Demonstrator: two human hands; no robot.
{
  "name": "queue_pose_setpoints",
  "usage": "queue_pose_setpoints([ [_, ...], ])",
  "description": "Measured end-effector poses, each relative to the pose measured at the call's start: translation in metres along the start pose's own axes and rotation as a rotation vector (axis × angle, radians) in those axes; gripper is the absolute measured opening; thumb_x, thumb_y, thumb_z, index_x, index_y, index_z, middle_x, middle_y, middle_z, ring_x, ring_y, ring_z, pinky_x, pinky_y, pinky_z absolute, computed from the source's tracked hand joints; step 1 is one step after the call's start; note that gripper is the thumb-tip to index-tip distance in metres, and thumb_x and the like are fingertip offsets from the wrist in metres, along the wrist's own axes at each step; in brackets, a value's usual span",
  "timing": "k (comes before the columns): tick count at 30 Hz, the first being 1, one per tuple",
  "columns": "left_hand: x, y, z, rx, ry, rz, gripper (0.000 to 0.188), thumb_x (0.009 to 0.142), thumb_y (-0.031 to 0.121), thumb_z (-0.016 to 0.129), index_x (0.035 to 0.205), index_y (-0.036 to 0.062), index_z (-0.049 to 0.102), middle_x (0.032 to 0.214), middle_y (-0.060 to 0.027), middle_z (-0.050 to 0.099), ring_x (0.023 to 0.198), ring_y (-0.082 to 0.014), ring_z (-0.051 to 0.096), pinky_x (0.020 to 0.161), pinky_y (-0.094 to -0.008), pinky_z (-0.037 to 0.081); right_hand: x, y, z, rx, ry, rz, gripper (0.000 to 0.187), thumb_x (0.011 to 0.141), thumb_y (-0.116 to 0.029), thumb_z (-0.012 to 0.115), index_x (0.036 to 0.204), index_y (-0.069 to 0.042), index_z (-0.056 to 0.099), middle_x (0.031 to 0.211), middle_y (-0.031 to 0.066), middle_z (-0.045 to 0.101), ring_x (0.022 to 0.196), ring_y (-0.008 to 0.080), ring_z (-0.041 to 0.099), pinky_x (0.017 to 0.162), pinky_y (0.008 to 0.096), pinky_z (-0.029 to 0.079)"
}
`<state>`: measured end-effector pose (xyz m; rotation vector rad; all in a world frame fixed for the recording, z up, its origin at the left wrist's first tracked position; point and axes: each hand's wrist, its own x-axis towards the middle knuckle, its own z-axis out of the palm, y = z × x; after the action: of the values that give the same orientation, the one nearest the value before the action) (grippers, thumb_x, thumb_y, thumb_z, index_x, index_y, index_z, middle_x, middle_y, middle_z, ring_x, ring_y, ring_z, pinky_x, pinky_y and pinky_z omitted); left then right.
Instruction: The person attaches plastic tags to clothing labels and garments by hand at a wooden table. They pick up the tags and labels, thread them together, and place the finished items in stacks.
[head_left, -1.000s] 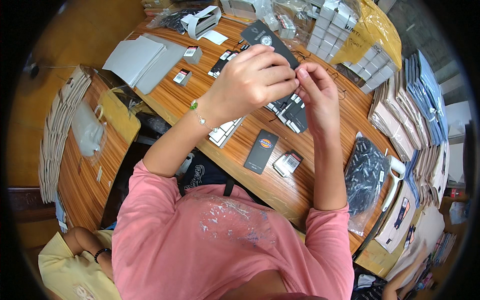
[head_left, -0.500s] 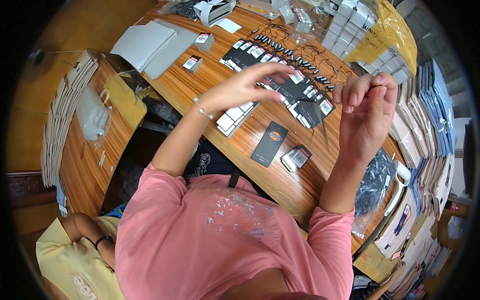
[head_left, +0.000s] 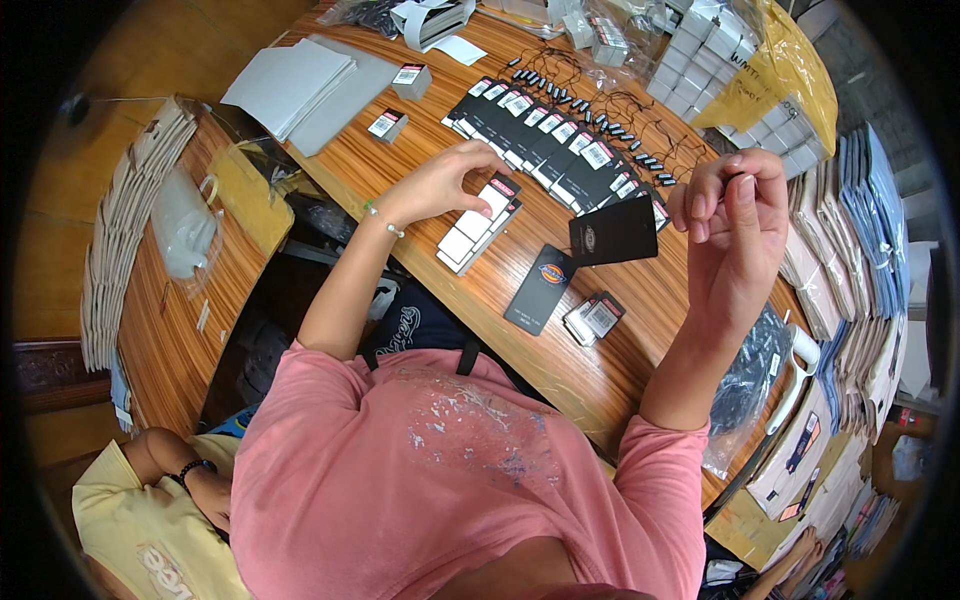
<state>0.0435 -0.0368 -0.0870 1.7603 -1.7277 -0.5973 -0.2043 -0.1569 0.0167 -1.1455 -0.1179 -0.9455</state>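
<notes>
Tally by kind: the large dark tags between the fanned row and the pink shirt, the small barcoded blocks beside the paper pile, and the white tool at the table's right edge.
Large dark tags: 2 (one lying flat, one nearer the right hand)
Small barcoded blocks: 2
White tool: 1
Total: 5

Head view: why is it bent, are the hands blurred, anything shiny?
Head view: fisheye distortion bows the wooden table, with black around the rim; the left hand and right hand look fairly sharp, while pale highlights show on the clear plastic bag at left.
</notes>
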Motion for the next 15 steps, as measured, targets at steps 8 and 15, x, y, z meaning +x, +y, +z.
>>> queue_pose_setpoints([
  [8,-0.004,-0.005,0.003,0.125,0.088,0.057,0.039,0.063,0.008,0.071,0.099,0.0052,0.056,0.095,-0.0044,0.053,0.087,-0.0165,0.052,0.076,-0.0273,0.043,0.0,0.002,0.003,-0.01,-0.03,0.063,0.011,0.086,-0.008,0.048,0.095,-0.001,0.047,0.07,0.008,0.051,0.056,0.0106,0.044,0.053,0.0217,0.039],
  [15,-0.012,0.065,-0.024,-0.588,0.092,-0.148,0.023,0.079,0.0,0.056,0.102,-0.0003,0.05,0.085,-0.0048,0.061,0.081,-0.0073,0.058,0.069,-0.0179,0.045,-0.003,0.001,0.011,-0.197,-0.032,0.198,0.015,0.084,-0.002,0.049,0.098,0.0,0.046,0.072,0.0066,0.053,0.061,0.0084,0.049,0.053,0.0191,0.04],
])
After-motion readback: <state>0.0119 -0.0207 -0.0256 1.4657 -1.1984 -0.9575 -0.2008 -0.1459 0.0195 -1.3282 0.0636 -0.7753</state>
